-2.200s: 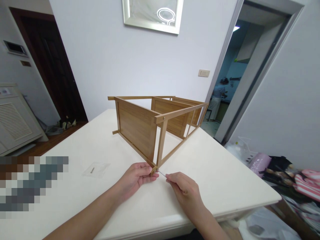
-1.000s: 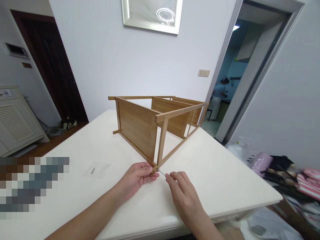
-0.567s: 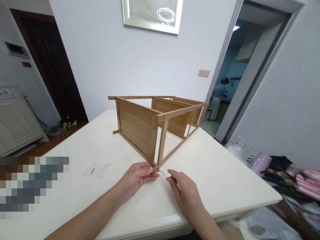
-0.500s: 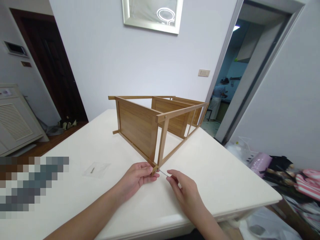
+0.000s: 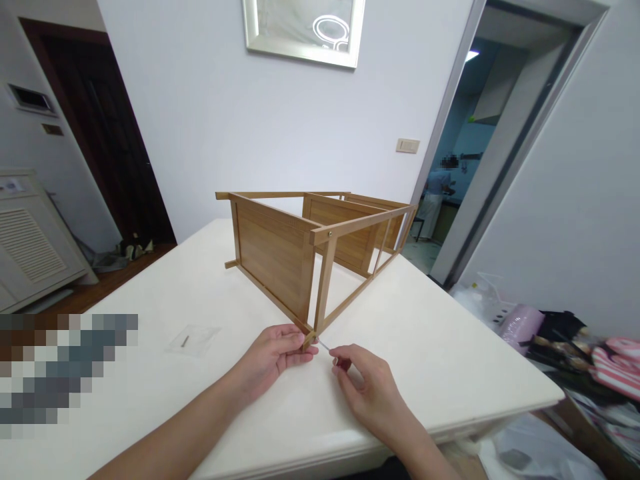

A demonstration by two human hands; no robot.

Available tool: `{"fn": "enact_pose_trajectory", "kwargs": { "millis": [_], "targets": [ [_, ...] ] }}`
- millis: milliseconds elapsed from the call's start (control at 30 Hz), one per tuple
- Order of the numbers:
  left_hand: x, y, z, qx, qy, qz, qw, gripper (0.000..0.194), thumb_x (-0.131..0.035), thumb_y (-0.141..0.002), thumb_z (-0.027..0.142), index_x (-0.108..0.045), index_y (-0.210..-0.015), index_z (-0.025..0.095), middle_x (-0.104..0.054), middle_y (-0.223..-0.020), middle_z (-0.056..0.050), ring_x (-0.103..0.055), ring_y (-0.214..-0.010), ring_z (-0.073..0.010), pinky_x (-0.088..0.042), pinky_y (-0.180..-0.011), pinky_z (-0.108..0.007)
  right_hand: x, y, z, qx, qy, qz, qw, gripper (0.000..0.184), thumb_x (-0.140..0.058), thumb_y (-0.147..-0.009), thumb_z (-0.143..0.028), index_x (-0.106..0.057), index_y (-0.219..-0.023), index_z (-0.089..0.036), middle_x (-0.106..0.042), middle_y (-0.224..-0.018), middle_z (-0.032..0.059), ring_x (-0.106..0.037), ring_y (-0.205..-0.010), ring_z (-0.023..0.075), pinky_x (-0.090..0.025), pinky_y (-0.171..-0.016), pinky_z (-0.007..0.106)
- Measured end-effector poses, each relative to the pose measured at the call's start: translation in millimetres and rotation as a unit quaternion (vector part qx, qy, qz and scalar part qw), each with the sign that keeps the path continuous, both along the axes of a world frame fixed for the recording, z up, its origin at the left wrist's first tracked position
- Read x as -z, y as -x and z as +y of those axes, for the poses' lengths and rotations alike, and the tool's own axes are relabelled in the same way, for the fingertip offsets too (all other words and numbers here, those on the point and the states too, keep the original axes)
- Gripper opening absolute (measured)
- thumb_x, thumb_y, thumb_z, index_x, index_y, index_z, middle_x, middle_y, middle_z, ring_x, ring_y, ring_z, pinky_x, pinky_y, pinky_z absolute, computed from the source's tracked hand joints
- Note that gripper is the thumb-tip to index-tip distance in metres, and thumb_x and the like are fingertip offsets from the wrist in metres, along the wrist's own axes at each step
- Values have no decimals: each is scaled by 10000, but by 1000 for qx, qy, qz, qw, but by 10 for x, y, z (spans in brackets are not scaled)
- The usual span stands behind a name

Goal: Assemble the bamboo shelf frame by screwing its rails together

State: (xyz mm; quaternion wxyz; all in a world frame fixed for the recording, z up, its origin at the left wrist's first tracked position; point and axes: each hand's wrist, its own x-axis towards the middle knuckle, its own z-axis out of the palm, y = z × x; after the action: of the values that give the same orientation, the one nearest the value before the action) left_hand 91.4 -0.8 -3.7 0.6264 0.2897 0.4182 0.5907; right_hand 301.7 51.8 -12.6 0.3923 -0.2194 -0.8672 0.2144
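Observation:
A wooden shelf rack (image 5: 273,260) lies on its side on the white table (image 5: 440,347). My left hand (image 5: 273,357) grips the end of its near lower leg, with the thumb on top and the fingers beneath. A thin metal hex key (image 5: 324,345) reaches from that corner to my right hand (image 5: 370,383), which pinches its outer end between thumb and fingers. The key's tip meets the rail by the joint; the screw there is too small to make out. A bolt (image 5: 185,341) lies on a clear plastic bag (image 5: 205,333) to the left.
A blurred-out patch (image 5: 65,373) covers the table's left side. Beyond the right edge are a pink roll (image 5: 520,327), striped cloth (image 5: 617,367) and bags. A person (image 5: 435,200) stands in the room through the doorway. A framed mirror (image 5: 305,30) hangs on the wall.
My right hand has shifted slightly and its fingers have turned around the end of the hex key. My left hand and the rack stay in place.

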Motion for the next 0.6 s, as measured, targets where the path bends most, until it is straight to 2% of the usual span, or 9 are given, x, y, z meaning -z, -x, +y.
{"fn": "enact_pose_trajectory", "kwargs": {
  "millis": [233, 400, 600],
  "targets": [
    [0, 7, -2, 5, -6, 3, 1000, 151, -757, -799, 222, -699, -855, 94, -740, -967, -132, -711, -887, -190, -581, -826, -274, 45, -1, 43, -28, -58, -4, 998, 320, -478, -893, -42, -575, -1150, -207, -669, -882, 52, -637, -788, 170, -545, -708, 306],
    [6, 6, 0, -2, -7, -6, 1000, 148, -757, -799, 219, -708, -860, 93, -745, -942, -123, -719, -862, -186, -587, -807, -262, 101, 3, 82, -34, -132, -15, 991, 383, -450, -923, -8, -547, -1241, -197, -670, -915, 77, -615, -803, 182, -541, -681, 312],
    [3, 4, 2, -8, -5, -16, 1000, 123, -760, -793, 202, -707, -841, 102, -747, -918, -109, -724, -858, -187, -591, -803, -262, 91, 5, 58, -17, -189, -28, 981, 418, -470, -921, 4, -502, -1299, -171, -680, -923, 82, -599, -777, 176, -531, -663, 308]
  ]
}}
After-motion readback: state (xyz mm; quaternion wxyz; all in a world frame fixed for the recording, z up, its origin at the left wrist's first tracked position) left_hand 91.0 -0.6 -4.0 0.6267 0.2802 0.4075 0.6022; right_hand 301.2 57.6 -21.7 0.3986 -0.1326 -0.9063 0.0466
